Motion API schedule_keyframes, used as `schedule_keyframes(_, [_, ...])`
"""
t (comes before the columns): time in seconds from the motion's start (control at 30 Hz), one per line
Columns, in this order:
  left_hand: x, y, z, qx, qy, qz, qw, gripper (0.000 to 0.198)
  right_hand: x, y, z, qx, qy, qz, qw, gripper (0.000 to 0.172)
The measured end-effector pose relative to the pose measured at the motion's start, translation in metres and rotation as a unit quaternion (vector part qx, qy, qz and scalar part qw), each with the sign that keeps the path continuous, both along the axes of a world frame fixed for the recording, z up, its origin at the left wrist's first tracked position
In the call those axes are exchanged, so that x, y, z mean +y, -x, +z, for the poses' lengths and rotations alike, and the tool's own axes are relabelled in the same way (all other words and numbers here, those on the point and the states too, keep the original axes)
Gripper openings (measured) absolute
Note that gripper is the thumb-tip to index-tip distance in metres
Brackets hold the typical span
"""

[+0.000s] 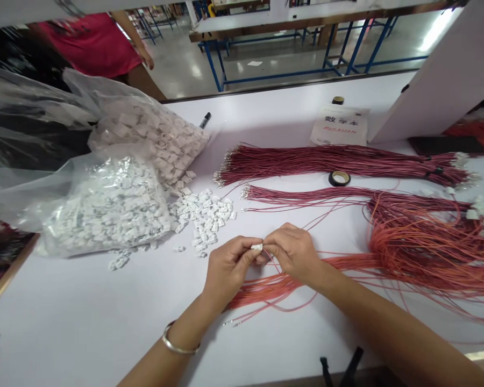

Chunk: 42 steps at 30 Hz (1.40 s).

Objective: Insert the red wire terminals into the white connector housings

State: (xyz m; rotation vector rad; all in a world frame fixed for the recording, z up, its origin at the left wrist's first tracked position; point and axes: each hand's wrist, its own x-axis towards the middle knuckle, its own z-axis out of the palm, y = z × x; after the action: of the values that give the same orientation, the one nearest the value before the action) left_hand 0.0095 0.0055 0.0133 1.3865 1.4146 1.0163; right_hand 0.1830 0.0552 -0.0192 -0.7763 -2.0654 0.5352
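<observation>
Between the thumb and fingers of my left hand (228,267) sits a small white connector housing (257,247). My right hand (292,250) meets it from the right, pinching a thin red wire (271,258) at the housing's end. How far the wire reaches inside is hidden by the fingers. Under both hands lies a bundle of orange-red wires (262,290), with a few crimped ends showing at the lower left. Behind the hands, a smaller row of dark red wires (298,193) ends in metal terminals. Loose white housings (210,217) are scattered to the left.
Two clear plastic bags, one of small white housings (113,204) and one of larger pale parts (145,129), fill the left side. A thick dark red wire bundle (326,161), black tape roll (339,178), notebook (340,126) and marker (205,120) lie behind. A person (92,45) stands beyond.
</observation>
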Motion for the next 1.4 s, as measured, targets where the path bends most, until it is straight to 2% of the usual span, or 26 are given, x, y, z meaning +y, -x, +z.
schedule_keyframes(0.1, [0.000, 0.004, 0.001, 0.037, -0.027, 0.017, 0.999, 0.017, 0.006, -0.002, 0.003, -0.023, 0.016, -0.005, 1.000, 0.022])
schedule_keyframes(0.2, [0.000, 0.009, 0.003, 0.084, -0.058, 0.061, 0.993, 0.021, 0.007, -0.008, 0.018, -0.075, 0.037, -0.008, 0.997, 0.019])
schedule_keyframes(0.3, [0.000, 0.011, 0.004, 0.116, -0.067, 0.062, 0.989, 0.024, -0.001, -0.007, 0.035, -0.159, 0.055, -0.013, 0.986, 0.042])
schedule_keyframes(0.33, [0.000, 0.011, 0.005, 0.121, -0.071, 0.051, 0.989, 0.025, -0.004, -0.005, 0.039, -0.192, 0.052, -0.017, 0.980, 0.044])
schedule_keyframes(0.43, [0.000, 0.008, 0.003, 0.103, -0.112, 0.028, 0.988, 0.036, -0.007, -0.002, 0.050, -0.259, 0.026, -0.049, 0.964, 0.015])
schedule_keyframes(0.53, [0.003, 0.005, -0.002, 0.130, -0.197, -0.016, 0.972, 0.044, 0.002, -0.016, 0.062, -0.202, 0.011, -0.106, 0.974, 0.019])
schedule_keyframes(0.63, [0.008, 0.002, -0.010, 0.247, -0.274, -0.140, 0.919, 0.026, 0.016, -0.058, 0.079, -0.084, -0.002, -0.172, 0.982, 0.030])
schedule_keyframes(0.7, [0.011, -0.001, -0.016, 0.301, -0.300, -0.200, 0.883, 0.024, 0.021, -0.098, 0.089, -0.024, -0.024, -0.237, 0.971, 0.033])
schedule_keyframes(0.8, [0.012, -0.003, -0.022, 0.351, -0.307, -0.219, 0.857, 0.026, 0.019, -0.162, 0.094, -0.037, -0.043, -0.353, 0.934, 0.036])
schedule_keyframes(0.87, [0.012, -0.002, -0.022, 0.371, -0.302, -0.226, 0.849, 0.027, 0.010, -0.197, 0.090, -0.062, -0.005, -0.419, 0.906, 0.040])
schedule_keyframes(0.93, [0.014, -0.001, -0.017, 0.387, -0.297, -0.248, 0.837, 0.030, -0.002, -0.221, 0.082, -0.041, 0.054, -0.440, 0.895, 0.043])
schedule_keyframes(1.03, [0.027, -0.005, 0.001, 0.412, -0.285, -0.272, 0.822, 0.033, -0.022, -0.233, 0.071, 0.083, 0.126, -0.400, 0.904, 0.040])
schedule_keyframes(1.13, [0.053, -0.028, 0.025, 0.409, -0.244, -0.265, 0.838, 0.031, -0.040, -0.220, 0.065, 0.177, 0.162, -0.321, 0.916, 0.034])
schedule_keyframes(1.23, [0.087, -0.072, 0.042, 0.390, -0.175, -0.259, 0.866, 0.029, -0.054, -0.195, 0.062, 0.163, 0.180, -0.240, 0.940, 0.041])
schedule_keyframes(1.3, [0.109, -0.108, 0.045, 0.427, -0.124, -0.261, 0.857, 0.030, -0.060, -0.177, 0.059, 0.120, 0.164, -0.196, 0.959, 0.037])
schedule_keyframes(1.4, [0.134, -0.156, 0.039, 0.457, -0.111, -0.263, 0.842, 0.028, -0.065, -0.155, 0.049, 0.051, 0.067, -0.134, 0.987, 0.024])
